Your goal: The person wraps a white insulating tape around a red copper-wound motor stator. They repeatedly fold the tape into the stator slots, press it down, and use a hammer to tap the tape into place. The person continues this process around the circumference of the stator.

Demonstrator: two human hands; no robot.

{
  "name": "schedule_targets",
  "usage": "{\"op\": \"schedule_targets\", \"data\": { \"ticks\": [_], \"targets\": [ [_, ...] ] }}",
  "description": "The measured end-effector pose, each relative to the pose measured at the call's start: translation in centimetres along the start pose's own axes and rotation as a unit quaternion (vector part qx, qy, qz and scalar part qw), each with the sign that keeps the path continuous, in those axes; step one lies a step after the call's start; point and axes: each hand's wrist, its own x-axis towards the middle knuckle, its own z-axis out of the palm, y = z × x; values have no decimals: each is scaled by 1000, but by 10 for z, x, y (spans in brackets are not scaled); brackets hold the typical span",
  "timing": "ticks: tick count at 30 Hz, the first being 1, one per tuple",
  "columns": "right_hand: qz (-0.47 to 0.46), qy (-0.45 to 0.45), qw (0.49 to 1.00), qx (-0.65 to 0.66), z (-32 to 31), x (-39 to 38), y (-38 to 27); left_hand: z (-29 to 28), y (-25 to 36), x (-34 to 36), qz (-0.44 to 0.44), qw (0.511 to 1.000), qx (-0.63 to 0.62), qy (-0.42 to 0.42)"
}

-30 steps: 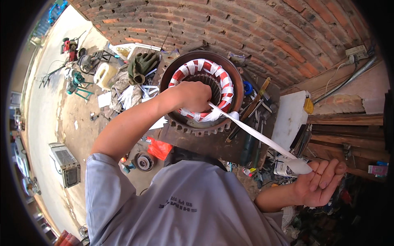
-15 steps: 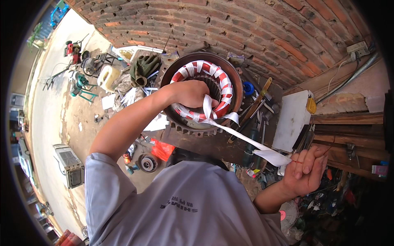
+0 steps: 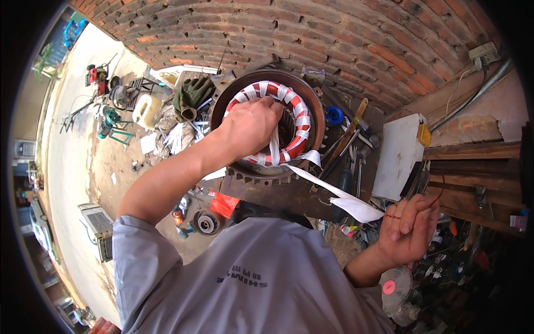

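A motor stator (image 3: 317,128) with a toothed outer rim sits on the workbench. The coil ring (image 3: 302,123) inside it is red, bound round with white cloth tape. My left hand (image 3: 253,125) is closed over the ring's left side, its fingers at the central bore. White tape (image 3: 275,146) comes down from those fingers over the near part of the ring. From there a tape strip (image 3: 317,181) stretches right to a loose, wider fold. My right hand (image 3: 410,228) pinches a thin red wire (image 3: 441,189) by the tape's end.
Right of the stator lie a blue tape roll (image 3: 334,116), hand tools (image 3: 356,125) and a white metal box (image 3: 397,158). Dark green gloves (image 3: 193,97) and paper strips lie to the left. A brick wall (image 3: 250,39) rises behind the bench.
My left hand has shifted up and its fingers now sit higher on the ring, drawing the tape loop upward. My right hand has moved slightly left; the strip hangs a little looser.
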Motion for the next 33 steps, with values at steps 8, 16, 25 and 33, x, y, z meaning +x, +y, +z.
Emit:
{"op": "schedule_targets", "data": {
  "ticks": [8,16,25,33],
  "targets": [
    [-8,12,1000,12,-4,-1,0,-2,-14,20,-170,891,-283,-311],
    [-7,18,1000,17,-2,-3,1,5,-28,19,-79,867,-341,-354],
    [-14,20,1000,4,2,-3,3,3,4,15,-122,960,-12,-251],
    [-3,41,999,-10,-4,-6,4,-2,-19,9,-159,899,-353,-204]
  ]
}}
